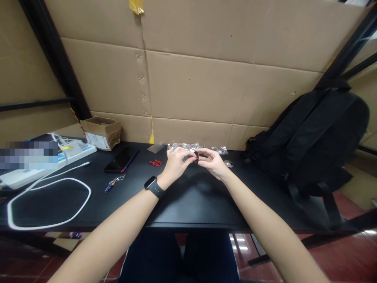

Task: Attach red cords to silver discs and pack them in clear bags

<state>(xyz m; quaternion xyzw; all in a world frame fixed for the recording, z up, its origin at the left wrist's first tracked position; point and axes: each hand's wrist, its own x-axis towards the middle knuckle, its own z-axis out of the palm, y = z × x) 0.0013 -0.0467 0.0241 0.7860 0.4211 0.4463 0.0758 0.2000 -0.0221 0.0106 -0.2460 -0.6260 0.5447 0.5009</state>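
My left hand [179, 159], with a dark watch [151, 184] on its wrist, pinches a small dark round piece with a bit of red [196, 157]. From the other side, my right hand [212, 162] has its fingers closed on the same piece. Its exact kind is too small to make out. Both hands are above the black table [194, 212]. Behind them lies a row of small clear plastic packets [222, 150] with red bits inside. A red cord [155, 162] lies to the left, and a small clear shiny item [228, 163] rests just right of my right hand.
On the left are a phone [122, 159], a keychain [114, 183], a white cable [88, 188], an opened cardboard box [103, 131] and a white box [79, 151]. A flat clear sleeve [155, 147] lies near the cardboard wall [188, 86]. The right side holds a black backpack [318, 137].
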